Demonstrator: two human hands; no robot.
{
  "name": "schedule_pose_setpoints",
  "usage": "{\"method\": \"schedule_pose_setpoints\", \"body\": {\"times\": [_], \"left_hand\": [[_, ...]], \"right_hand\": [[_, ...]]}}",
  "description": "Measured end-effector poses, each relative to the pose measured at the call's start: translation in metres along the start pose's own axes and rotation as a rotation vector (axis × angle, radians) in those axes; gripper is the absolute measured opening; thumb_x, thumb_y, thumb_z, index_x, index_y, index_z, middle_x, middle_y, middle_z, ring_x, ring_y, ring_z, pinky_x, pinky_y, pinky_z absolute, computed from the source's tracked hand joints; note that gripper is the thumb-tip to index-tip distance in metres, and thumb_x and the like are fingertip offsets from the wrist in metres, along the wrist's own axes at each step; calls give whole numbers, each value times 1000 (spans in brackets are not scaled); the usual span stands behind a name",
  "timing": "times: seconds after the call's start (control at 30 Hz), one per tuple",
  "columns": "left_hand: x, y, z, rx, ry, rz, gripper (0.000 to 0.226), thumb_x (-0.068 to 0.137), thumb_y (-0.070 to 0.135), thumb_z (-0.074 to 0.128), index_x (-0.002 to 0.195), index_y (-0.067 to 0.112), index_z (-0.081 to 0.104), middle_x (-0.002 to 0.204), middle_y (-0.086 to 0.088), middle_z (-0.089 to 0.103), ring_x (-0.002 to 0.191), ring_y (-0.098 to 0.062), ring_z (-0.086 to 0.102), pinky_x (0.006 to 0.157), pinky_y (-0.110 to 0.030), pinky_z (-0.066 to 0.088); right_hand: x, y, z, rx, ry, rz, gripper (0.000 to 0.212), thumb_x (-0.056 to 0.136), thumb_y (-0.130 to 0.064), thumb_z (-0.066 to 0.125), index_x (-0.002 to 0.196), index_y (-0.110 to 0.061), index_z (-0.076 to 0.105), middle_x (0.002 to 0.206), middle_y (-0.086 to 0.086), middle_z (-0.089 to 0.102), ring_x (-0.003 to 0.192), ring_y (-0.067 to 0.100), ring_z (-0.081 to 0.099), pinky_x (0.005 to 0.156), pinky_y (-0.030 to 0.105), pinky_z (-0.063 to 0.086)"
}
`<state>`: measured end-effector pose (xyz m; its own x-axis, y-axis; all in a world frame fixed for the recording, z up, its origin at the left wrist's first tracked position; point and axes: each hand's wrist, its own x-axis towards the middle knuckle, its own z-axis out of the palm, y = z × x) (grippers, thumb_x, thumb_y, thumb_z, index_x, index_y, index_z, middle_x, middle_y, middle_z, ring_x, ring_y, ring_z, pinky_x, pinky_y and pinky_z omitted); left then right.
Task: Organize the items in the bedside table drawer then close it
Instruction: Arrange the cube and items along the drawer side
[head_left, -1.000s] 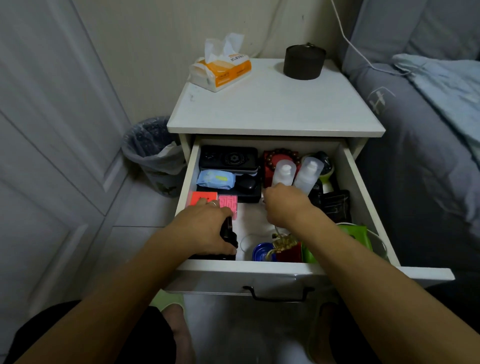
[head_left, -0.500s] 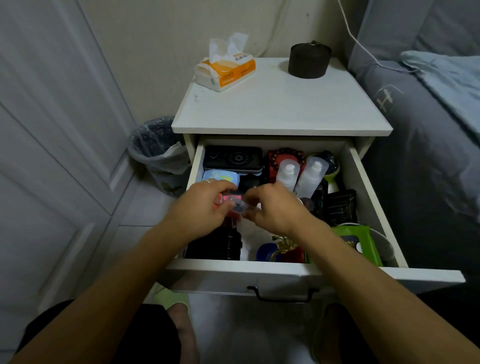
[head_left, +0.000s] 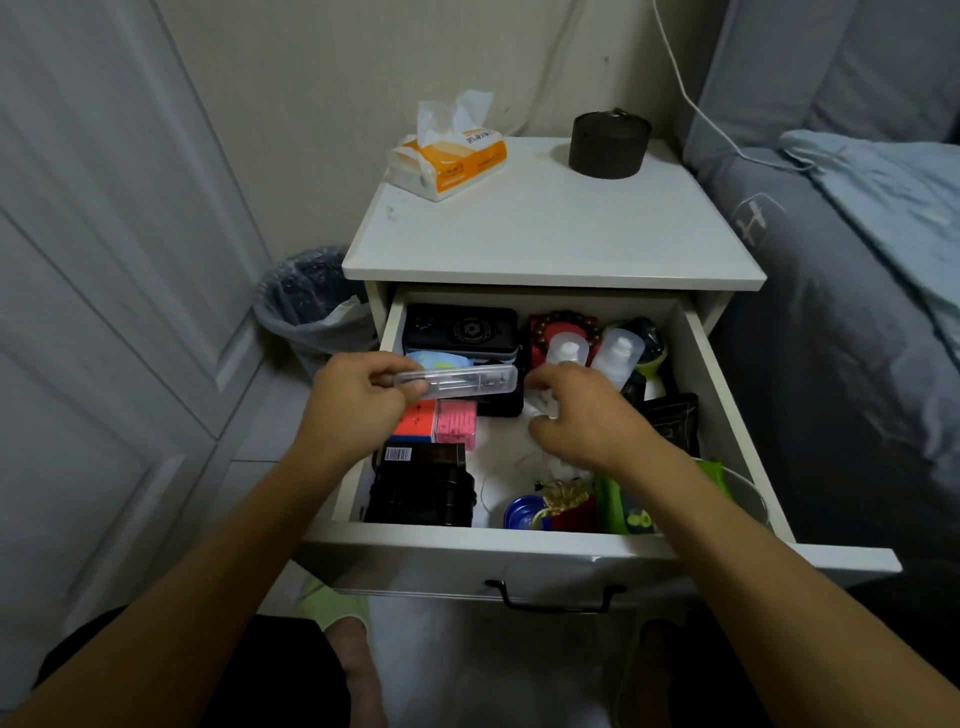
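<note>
A slim clear plastic case (head_left: 457, 380) was held above the open drawer (head_left: 545, 543) in the middle of the frame, its long axis lying almost level across the picture, left to right, with the right end free and tipped very slightly upward. It was seen to be translucent, rounded at the corners, with thin pale contents faintly visible inside, too blurred to be named. Its left end was pinched by the left hand (head_left: 358, 397), fingers curled round it. The right hand (head_left: 582, 415) was held just right of the case, apart from it, fingers loosely bent and spread over the drawer's pale floor, nothing gripped. Beneath the case, an orange box (head_left: 415, 422) and a pink box (head_left: 457, 423) were laid side by side, touching; below them in the frame, at the drawer's lower left, a black box (head_left: 423, 486) was set. A black case (head_left: 460, 328) was placed at the drawer's upper left, and two white bottles (head_left: 592, 353) were leaned together toward the upper right. A green packet (head_left: 623, 506) was lodged at the lower right. On the desk (head_left: 550, 239) above the drawer, a tissue pack (head_left: 449, 153) and a dark round tin (head_left: 609, 143) were stood well apart. A lined bin (head_left: 311, 306) was seen left of the desk.
</note>
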<state>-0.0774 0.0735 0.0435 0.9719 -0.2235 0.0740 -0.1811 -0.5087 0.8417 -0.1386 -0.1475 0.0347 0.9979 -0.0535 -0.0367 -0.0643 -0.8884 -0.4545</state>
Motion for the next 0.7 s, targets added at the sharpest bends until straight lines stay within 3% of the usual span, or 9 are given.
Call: {"method": "schedule_pose_setpoints", "body": {"times": [0.13,0.2,0.27,0.33,0.4,0.47,0.57,0.7], "left_hand": [[-4,0,-3,-117,-66,-3,21,85,8,73,86,29,71,86,2,73,84,-17,70,79,-32,58],[-6,-2,-3,-106,-111,28,25,85,8,73,85,32,71,88,5,73,86,-14,70,80,-32,58],[-7,-7,-3,39,-123,65,17,87,13,71,90,30,69,90,8,69,86,-8,66,77,-22,54],[-9,-14,-6,319,-112,123,11,91,19,67,100,24,69,94,7,69,85,-4,62,72,-14,46],[-10,-20,-8,610,-144,181,15,92,24,62,106,23,69,100,1,70,94,-12,60,79,-26,46],[-13,-24,-10,870,-205,222,21,93,31,57,111,29,68,105,3,68,106,-18,52,94,-35,39],[-14,-24,-10,985,-276,249,24,95,34,54,115,33,67,112,7,65,116,-17,43,106,-37,26],[-14,-26,-10,974,-289,254,24,95,33,54,115,33,68,114,7,65,114,-17,41,101,-35,28]], "right_hand": [[-1,-21,2,278,22,-98,45,91,-26,61,133,-19,50,110,-6,57,100,11,55,82,26,45],[1,-26,8,274,22,-170,34,94,-29,60,126,-18,59,106,-5,62,93,11,57,78,27,45],[3,-27,13,188,40,-229,19,95,-23,59,109,-14,66,92,-2,65,80,14,56,69,28,41],[7,-28,16,89,28,-223,14,94,-18,55,101,-12,66,88,2,65,80,21,57,66,33,44],[8,-25,16,-9,-21,-180,15,91,-15,53,99,-11,65,92,9,66,86,28,58,70,40,50],[9,-26,19,-95,-72,-148,16,89,-16,52,98,-12,63,95,11,65,88,30,58,68,37,48],[13,-28,25,-168,-111,-134,12,87,-17,52,94,-15,61,95,11,63,87,31,58,64,33,40],[21,-30,35,-83,-192,-137,16,89,-15,57,99,-17,68,96,10,66,86,29,60,68,33,45]]}}
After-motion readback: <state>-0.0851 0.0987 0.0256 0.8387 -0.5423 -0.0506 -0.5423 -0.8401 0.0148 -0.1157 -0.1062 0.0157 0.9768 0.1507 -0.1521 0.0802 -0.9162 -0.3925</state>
